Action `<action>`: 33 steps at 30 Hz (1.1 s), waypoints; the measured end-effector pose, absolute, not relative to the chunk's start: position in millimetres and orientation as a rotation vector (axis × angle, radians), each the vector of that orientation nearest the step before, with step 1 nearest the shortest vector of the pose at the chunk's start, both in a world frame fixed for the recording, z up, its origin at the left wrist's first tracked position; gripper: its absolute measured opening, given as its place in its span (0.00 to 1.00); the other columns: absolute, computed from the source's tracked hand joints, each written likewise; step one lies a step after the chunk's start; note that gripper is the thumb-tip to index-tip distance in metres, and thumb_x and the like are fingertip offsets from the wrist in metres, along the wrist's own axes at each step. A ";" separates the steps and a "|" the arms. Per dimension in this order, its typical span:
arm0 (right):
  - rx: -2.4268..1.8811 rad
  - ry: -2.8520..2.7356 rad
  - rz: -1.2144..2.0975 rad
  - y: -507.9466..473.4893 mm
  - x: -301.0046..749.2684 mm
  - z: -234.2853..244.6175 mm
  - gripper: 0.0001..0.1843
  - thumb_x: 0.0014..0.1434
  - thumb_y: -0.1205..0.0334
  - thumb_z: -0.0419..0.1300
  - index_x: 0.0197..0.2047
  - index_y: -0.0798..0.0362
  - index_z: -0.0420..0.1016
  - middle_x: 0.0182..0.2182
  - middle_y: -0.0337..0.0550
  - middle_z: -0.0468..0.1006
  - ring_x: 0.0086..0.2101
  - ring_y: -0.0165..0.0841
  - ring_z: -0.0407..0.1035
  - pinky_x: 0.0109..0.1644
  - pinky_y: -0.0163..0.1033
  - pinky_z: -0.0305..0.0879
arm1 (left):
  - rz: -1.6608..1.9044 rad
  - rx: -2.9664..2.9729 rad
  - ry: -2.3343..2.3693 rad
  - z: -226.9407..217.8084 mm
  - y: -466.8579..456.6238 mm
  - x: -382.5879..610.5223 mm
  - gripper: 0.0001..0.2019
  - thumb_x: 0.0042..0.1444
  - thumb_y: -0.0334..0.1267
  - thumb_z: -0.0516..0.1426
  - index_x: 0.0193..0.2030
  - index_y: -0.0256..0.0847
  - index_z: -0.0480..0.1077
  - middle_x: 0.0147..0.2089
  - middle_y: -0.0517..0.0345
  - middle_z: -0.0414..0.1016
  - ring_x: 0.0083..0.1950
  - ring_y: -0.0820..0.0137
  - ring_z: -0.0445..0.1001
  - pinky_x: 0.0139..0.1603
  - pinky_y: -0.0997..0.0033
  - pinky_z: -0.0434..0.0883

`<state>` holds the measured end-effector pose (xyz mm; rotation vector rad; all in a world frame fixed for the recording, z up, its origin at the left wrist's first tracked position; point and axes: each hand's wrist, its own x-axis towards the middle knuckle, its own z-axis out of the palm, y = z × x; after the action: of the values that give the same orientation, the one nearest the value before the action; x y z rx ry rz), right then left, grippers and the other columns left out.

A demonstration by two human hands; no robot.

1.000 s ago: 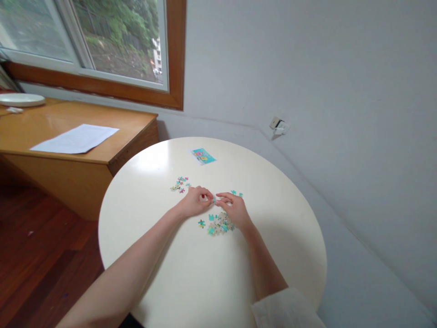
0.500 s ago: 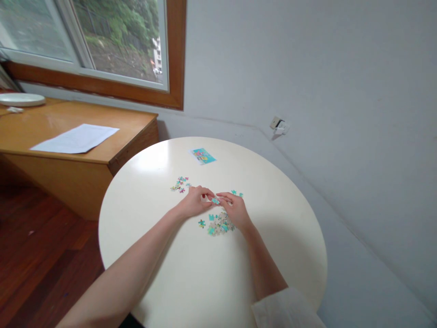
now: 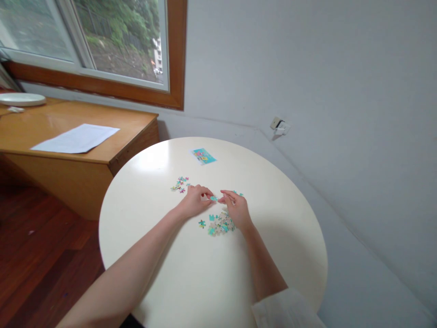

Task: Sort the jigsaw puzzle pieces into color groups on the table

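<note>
My left hand (image 3: 195, 202) rests on the round cream table (image 3: 164, 269), its thumb and fingers pinched on a small teal puzzle piece (image 3: 213, 198). Just to its right, my right hand (image 3: 236, 208) has its fingers curled and its fingertips almost touch the same piece. A pile of loose puzzle pieces (image 3: 219, 224) lies under and in front of my right hand. A smaller scatter of pieces (image 3: 180, 184) lies beyond my left hand. A few teal pieces (image 3: 239, 194) show past my right fingers.
A small picture card (image 3: 202, 156) lies near the table's far edge. To the left stands a wooden desk (image 3: 75, 164) with a white paper sheet (image 3: 75, 138) and a white plate (image 3: 21, 99). A window is above it, a grey wall to the right.
The teal piece has shifted slightly from between both hands into my left fingers, and my right hand has drawn a little to the right, apart from it.
</note>
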<state>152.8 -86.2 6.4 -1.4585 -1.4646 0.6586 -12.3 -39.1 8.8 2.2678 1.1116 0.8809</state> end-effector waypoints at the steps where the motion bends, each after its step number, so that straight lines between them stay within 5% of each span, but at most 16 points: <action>1: -1.470 -1.453 0.662 -86.5 152.9 6.6 0.18 0.56 0.56 0.49 0.42 0.56 0.73 0.28 0.45 0.79 0.32 0.35 0.74 0.32 0.37 0.70 | 0.886 2.262 1.161 7.7 -37.6 -12.5 0.06 0.48 0.38 0.59 0.33 0.42 0.74 0.33 0.58 0.76 0.37 0.68 0.71 0.47 0.63 0.62; 11: -1.428 -1.547 0.616 -86.4 152.1 5.5 0.15 0.54 0.60 0.51 0.40 0.55 0.74 0.27 0.43 0.79 0.31 0.33 0.74 0.37 0.38 0.69 | 0.944 2.106 1.722 8.3 -22.2 -25.7 0.06 0.50 0.37 0.57 0.33 0.40 0.73 0.40 0.52 0.74 0.47 0.59 0.68 0.46 0.59 0.58; 25: -1.441 -1.608 0.587 -88.9 150.8 8.6 0.13 0.54 0.61 0.53 0.40 0.53 0.74 0.27 0.42 0.80 0.31 0.34 0.74 0.39 0.40 0.68 | 0.943 2.095 1.786 1.1 -19.7 -28.7 0.06 0.49 0.36 0.56 0.33 0.42 0.74 0.44 0.48 0.70 0.50 0.56 0.65 0.48 0.56 0.58; 33: -1.441 -1.793 0.554 -91.7 148.3 13.1 0.06 0.50 0.63 0.58 0.29 0.53 0.75 0.24 0.41 0.76 0.27 0.31 0.69 0.36 0.36 0.65 | 0.930 2.101 1.813 2.3 -21.2 -28.0 0.07 0.50 0.37 0.55 0.31 0.42 0.75 0.42 0.49 0.69 0.49 0.57 0.64 0.46 0.56 0.58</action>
<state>148.3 -91.7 13.1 -1.4406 -1.7929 0.5538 -28.0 -21.2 2.3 2.1014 1.8128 0.9299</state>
